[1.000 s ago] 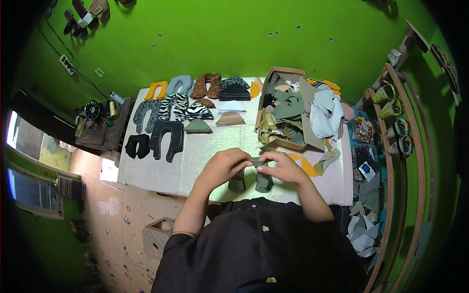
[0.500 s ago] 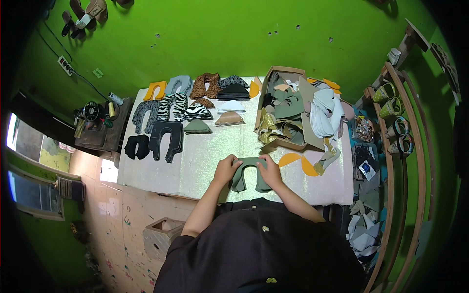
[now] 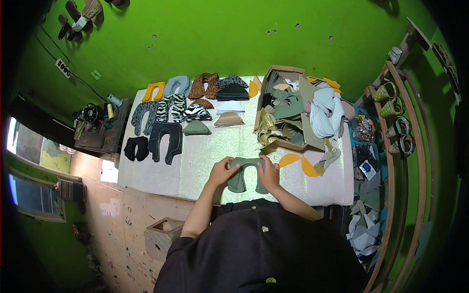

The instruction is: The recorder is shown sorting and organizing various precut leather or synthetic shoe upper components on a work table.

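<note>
Close to the table's front edge lie olive-green U-shaped cut pieces (image 3: 236, 183), stacked with the curve away from me and the legs pointing toward me. My left hand (image 3: 223, 171) grips the stack's left shoulder, thumb on top and fingers round the outer edge. On the opposite shoulder, my right hand (image 3: 268, 173) holds it the same way. The left leg shows more than one layer, slightly out of line. Two orange curved pieces (image 3: 309, 167) lie right of my right hand.
Piles of U-shaped and half-round pieces, such as the black stack (image 3: 165, 141) and green half-rounds (image 3: 197, 128), cover the table's left and back. A cardboard box (image 3: 288, 142) of scraps stands right. Beyond are a sewing machine (image 3: 91, 115) at left and a wooden rack (image 3: 408, 195) with sandals.
My left hand has shifted a little left, and the stack's left leg has spread, showing its layers. My right hand has stayed almost in place.
</note>
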A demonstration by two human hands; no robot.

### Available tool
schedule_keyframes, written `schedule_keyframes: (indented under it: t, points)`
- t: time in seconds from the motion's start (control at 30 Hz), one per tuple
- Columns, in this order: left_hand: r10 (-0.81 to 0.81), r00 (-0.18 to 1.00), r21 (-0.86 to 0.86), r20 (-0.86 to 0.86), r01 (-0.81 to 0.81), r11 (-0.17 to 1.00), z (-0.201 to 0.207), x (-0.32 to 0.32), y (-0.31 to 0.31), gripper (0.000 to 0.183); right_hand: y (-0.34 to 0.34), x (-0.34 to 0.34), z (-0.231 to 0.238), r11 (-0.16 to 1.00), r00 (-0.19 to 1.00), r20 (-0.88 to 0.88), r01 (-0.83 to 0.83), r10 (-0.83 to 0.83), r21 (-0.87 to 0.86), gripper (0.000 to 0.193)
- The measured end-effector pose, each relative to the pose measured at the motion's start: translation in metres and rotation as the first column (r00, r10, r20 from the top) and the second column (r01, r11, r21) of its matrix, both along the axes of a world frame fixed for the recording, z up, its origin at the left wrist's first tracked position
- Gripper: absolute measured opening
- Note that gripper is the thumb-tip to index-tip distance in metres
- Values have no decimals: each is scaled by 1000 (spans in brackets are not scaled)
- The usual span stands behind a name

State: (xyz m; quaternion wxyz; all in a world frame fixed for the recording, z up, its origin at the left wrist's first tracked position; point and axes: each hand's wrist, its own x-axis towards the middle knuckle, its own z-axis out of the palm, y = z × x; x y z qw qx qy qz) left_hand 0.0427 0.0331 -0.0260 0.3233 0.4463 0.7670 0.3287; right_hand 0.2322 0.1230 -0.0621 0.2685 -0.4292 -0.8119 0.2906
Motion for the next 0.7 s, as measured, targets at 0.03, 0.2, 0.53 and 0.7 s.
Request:
schedule_keyframes:
  t: [0.03,0.2,0.53,0.7]
  points:
    - [-3,1000,-3,2,3,1000,-2,1,-4,32,0,0,-1,1000,1000,2,3,-3,-3,28]
    - [91,918,81,385,-132,988,4,13,-19,46,-1,1,-1,998,998,-64,17,-13,67,29]
    - [49,998,-11,-27,-49,999,1,19,-32,54,0,0,1,996,1000,22,-23,22,83,27]
    - [46,999,37,-22,-45,998,-1,17,-33,58,1,-2,1,995,1000,-23,-2,4,100,26]
